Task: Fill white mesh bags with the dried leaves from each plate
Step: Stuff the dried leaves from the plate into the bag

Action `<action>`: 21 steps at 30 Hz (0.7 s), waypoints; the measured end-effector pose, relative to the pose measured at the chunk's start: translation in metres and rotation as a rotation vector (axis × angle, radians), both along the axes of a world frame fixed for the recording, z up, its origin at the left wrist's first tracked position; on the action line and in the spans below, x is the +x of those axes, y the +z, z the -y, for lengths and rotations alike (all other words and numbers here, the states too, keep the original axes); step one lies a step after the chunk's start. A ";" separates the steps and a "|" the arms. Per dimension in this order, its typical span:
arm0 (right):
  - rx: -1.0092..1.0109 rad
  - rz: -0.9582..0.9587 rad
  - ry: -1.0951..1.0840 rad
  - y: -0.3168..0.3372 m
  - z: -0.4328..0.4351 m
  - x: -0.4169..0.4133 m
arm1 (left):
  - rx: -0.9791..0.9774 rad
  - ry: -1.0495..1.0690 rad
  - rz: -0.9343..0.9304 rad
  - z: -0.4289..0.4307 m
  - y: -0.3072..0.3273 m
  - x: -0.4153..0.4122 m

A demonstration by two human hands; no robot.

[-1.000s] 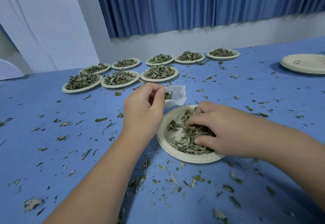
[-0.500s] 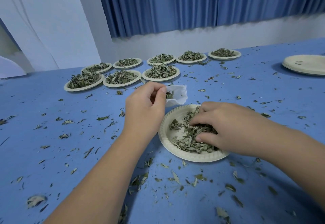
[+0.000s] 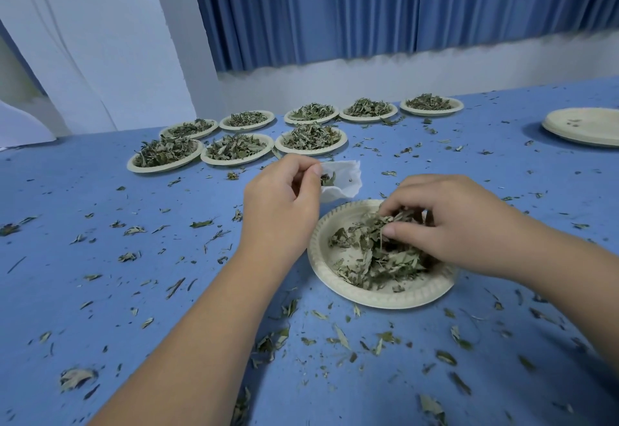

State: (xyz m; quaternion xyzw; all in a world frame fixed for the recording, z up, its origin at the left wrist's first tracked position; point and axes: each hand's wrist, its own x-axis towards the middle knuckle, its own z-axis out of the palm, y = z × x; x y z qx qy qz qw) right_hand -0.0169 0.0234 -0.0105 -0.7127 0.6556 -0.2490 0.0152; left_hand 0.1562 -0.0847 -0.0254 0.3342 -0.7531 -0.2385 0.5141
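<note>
Beside the plate (image 3: pixel 378 298), a bag (image 3: pixel 345 181) is pinched by the left hand (image 3: pixel 281 204); leaves (image 3: pixel 368 255) are grasped by the right hand (image 3: pixel 459 221).

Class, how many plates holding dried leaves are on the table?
9. Five in the far row, three in the nearer row, one near plate under the right hand. Excluded: the near-empty stack at right. None seem hidden.

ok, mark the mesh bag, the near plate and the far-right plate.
mesh bag (image 3: pixel 345 187): head view, white fabric.
near plate (image 3: pixel 378 296): head view, bare front rim.
far-right plate (image 3: pixel 589 131): head view, bare top face.
</note>
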 end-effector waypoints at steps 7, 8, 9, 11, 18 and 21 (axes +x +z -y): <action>-0.010 0.074 -0.028 0.000 0.001 -0.003 | -0.068 0.026 0.038 0.002 -0.001 0.000; -0.023 0.078 -0.026 0.001 0.001 -0.002 | -0.086 0.035 0.047 0.002 -0.001 0.001; -0.040 0.083 -0.024 0.001 0.000 -0.002 | -0.102 0.045 0.054 0.002 -0.001 0.001; -0.080 0.094 -0.025 0.003 0.000 -0.001 | -0.121 0.063 0.070 0.003 0.000 0.001; -0.215 0.181 -0.052 0.008 -0.002 0.000 | -0.138 0.092 0.176 0.005 0.000 0.001; -0.282 0.208 -0.064 0.008 -0.003 0.001 | -0.159 0.079 0.231 0.005 0.000 0.001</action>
